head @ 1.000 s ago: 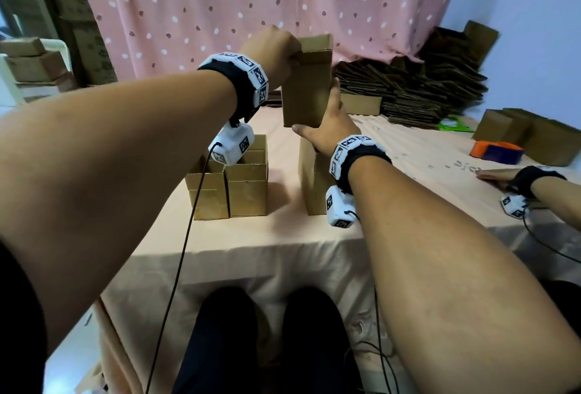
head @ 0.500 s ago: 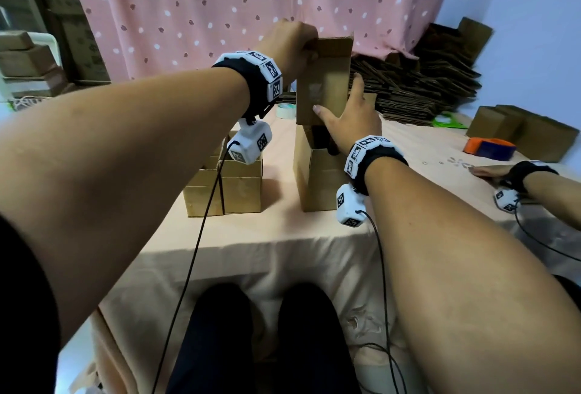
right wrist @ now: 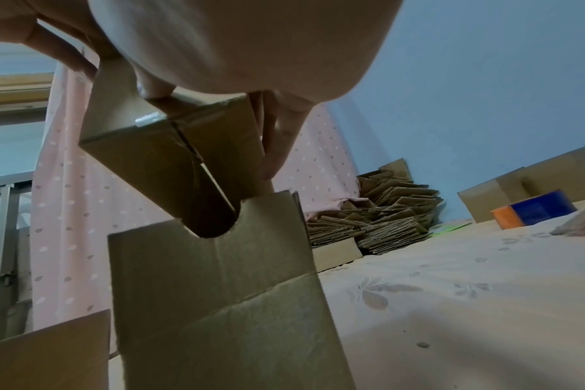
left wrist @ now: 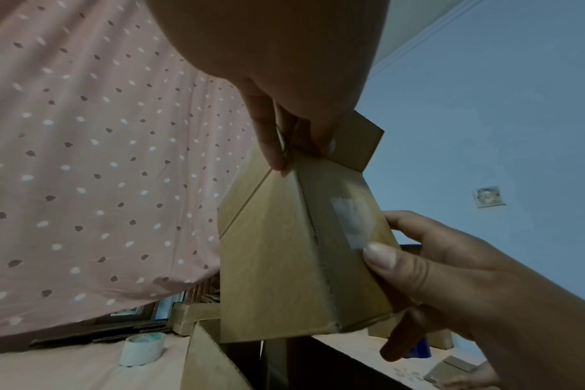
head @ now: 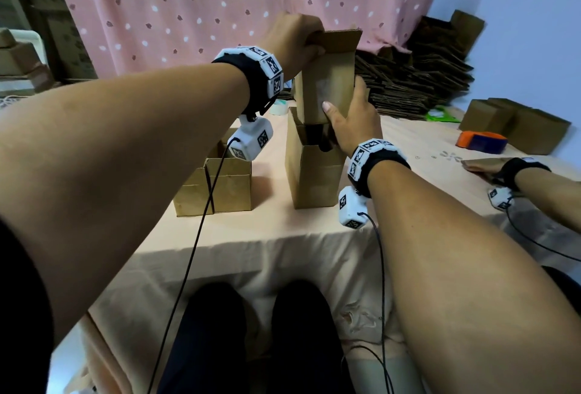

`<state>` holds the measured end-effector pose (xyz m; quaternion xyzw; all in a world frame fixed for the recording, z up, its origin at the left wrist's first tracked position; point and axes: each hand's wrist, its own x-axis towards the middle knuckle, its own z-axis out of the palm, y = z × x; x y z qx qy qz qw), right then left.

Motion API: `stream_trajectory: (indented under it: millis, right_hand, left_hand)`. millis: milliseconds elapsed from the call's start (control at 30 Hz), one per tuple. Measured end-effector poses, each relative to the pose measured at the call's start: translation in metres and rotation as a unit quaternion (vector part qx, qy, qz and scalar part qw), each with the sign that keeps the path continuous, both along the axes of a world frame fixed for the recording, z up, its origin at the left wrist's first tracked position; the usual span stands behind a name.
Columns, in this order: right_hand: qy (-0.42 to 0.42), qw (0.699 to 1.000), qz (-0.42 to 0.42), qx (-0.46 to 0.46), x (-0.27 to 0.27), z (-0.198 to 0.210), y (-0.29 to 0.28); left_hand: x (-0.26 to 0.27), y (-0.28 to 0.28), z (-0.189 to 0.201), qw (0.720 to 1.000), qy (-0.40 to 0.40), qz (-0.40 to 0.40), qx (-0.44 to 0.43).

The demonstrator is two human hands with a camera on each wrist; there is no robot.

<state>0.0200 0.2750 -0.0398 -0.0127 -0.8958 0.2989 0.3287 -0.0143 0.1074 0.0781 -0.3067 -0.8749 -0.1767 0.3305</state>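
Note:
A narrow cardboard box (head: 327, 79) stands upright in the air, its lower end just above the open top of a larger cardboard box (head: 314, 176) on the table. My left hand (head: 295, 41) pinches its top flap; the left fingers (left wrist: 272, 147) show at the top edge. My right hand (head: 349, 117) holds the lower part, thumb on the front face and fingers (right wrist: 277, 147) down the far side. The left wrist view shows the narrow box (left wrist: 284, 264) and the right hand (left wrist: 434, 277). The right wrist view shows its taped bottom (right wrist: 171, 147) over the larger box (right wrist: 217, 290).
Two open boxes (head: 217, 186) stand left of the larger one. A tape roll (head: 279, 109) lies behind. Flat cardboard is stacked (head: 418, 79) at the back right, with closed boxes (head: 515, 126) and an orange-blue object (head: 481, 142). Another person's hand (head: 481, 165) rests at the right.
My right hand has moved from under the narrow box to its lower side, thumb on the front. The open top of the larger box has come into sight. The left hand's grip is unchanged.

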Motion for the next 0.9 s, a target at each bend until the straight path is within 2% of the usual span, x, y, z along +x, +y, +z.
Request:
stream_trajectory:
  millis: [300, 900]
  right_hand:
    - [0.057, 0.998, 0.001, 0.018, -0.002, -0.003, 0.001]
    - [0.030, 0.999, 0.014, 0.023, -0.008, -0.020, 0.006]
  left_hand:
    - [0.004, 0.001, -0.002, 0.997, 0.041, -0.043, 0.049]
    - [-0.010, 0.003, -0.021, 0.999, 0.027, -0.027, 0.027]
